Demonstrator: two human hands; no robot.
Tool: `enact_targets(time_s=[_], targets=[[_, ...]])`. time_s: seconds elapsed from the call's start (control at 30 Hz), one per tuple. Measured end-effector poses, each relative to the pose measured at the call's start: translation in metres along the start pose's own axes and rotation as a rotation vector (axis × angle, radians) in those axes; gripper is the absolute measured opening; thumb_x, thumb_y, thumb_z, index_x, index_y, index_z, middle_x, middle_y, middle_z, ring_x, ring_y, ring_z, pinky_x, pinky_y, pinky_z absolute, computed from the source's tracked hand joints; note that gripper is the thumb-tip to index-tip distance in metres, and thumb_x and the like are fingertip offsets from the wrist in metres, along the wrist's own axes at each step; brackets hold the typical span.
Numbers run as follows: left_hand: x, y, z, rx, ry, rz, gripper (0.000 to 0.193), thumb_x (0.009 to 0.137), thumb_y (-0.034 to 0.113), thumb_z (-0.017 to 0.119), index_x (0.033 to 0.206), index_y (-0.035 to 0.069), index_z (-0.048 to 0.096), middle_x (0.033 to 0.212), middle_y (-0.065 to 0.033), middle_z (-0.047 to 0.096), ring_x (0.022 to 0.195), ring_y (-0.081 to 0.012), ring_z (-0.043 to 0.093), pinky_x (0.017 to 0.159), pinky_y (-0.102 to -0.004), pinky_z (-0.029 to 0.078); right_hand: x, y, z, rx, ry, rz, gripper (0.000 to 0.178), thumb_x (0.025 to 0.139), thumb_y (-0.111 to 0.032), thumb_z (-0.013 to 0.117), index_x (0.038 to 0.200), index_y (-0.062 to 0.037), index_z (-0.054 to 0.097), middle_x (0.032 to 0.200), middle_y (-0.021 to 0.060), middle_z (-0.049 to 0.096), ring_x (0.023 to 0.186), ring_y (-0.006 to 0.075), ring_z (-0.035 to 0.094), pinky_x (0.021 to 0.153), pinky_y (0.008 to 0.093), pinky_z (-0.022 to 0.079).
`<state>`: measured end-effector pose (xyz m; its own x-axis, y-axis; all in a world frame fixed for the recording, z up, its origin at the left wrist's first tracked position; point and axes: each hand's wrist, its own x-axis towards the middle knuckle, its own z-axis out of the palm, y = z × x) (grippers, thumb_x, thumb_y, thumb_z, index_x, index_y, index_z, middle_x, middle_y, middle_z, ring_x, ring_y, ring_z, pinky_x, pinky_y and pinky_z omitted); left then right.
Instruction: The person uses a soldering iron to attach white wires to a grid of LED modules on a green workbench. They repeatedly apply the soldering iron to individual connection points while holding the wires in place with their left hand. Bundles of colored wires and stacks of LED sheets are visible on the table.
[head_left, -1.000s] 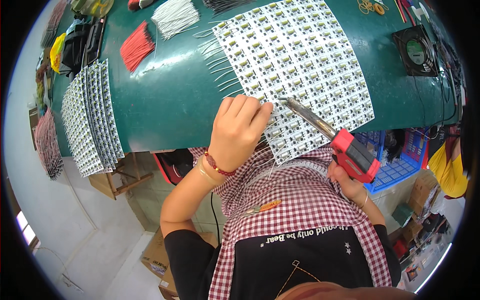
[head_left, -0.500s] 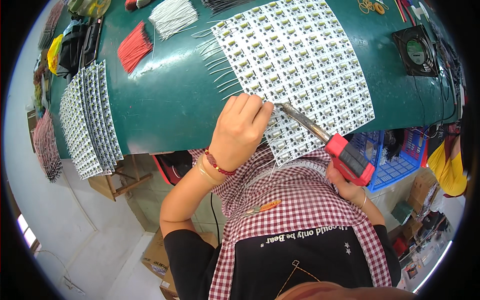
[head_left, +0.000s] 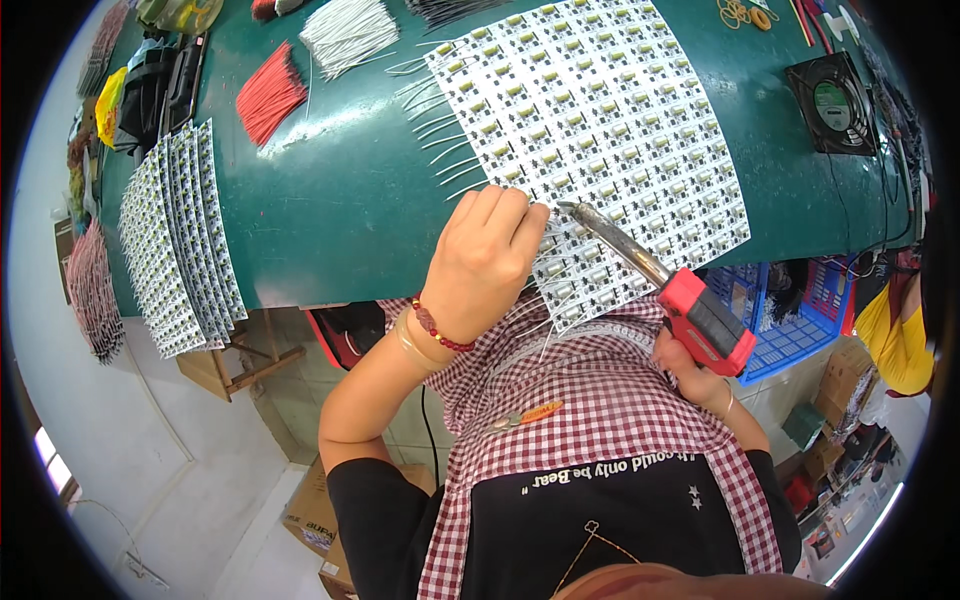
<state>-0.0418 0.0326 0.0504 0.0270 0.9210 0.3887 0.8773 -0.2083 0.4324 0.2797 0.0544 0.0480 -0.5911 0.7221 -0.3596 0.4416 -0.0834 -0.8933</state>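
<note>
A large white panel of circuit boards lies on the green table, its near corner overhanging the edge. Each board carries a yellowish part. Thin white wires stick out along the panel's left side. At the panel's near left edge, my left hand is closed in a pinch; whatever its fingertips hold is hidden. My right hand grips the red and black handle of a soldering iron from below. The iron's dark tip points left, just over the boards, a little right of my left fingertips.
Red wires and white wires lie bundled at the back. More board panels are stacked at the table's left edge. A small black fan stands at the right. Below the table edge sits a blue crate.
The soldering iron has shifted slightly to the right, its tip drawing a little away from my left fingertips. My left hand has hardly moved.
</note>
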Motion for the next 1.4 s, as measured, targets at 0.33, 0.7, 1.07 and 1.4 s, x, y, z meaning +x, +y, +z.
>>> enact_targets(time_s=[0.33,0.7,1.07,1.4], targets=[[0.002,0.001,-0.005,0.008,-0.036,0.000,0.023,0.070,-0.005,0.063,0.093,-0.001,0.067,0.078,-0.0069,0.053,0.072,-0.0229,0.054,0.067,-0.0342,0.044,-0.003,0.003,-0.001,0.081,-0.007,-0.021,0.028,0.089,-0.009,0.067,0.115,-0.0005,0.064,0.092,0.0059,0.067,0.083,0.0151,0.063,0.074,0.0310,0.050],[-0.006,-0.004,-0.006,0.000,0.001,-0.018,0.025,0.070,-0.005,0.064,0.095,0.000,0.067,0.081,-0.0072,0.055,0.074,-0.0233,0.055,0.066,-0.0341,0.046,0.008,-0.006,-0.005,0.314,-0.089,-0.035,0.017,0.092,-0.008,0.063,0.108,-0.0010,0.063,0.084,0.0011,0.061,0.075,0.0098,0.057,0.066,0.0269,0.046],[-0.006,-0.005,0.000,-0.036,0.036,0.003,0.026,0.069,-0.006,0.063,0.094,0.001,0.066,0.080,-0.0073,0.054,0.073,-0.0229,0.055,0.065,-0.0339,0.048,0.003,0.001,0.000,-0.063,0.011,-0.028,0.019,0.078,-0.007,0.072,0.095,-0.0031,0.068,0.084,0.0097,0.066,0.071,0.0241,0.064,0.064,0.0344,0.050],[-0.006,-0.005,-0.001,-0.002,0.013,0.003,0.025,0.069,-0.005,0.063,0.093,0.001,0.066,0.079,-0.0066,0.053,0.072,-0.0225,0.054,0.066,-0.0338,0.046,0.000,-0.004,-0.004,0.236,-0.079,0.028,0.021,0.095,-0.017,0.063,0.107,-0.0012,0.063,0.089,0.0026,0.061,0.085,0.0143,0.057,0.080,0.0312,0.047]])
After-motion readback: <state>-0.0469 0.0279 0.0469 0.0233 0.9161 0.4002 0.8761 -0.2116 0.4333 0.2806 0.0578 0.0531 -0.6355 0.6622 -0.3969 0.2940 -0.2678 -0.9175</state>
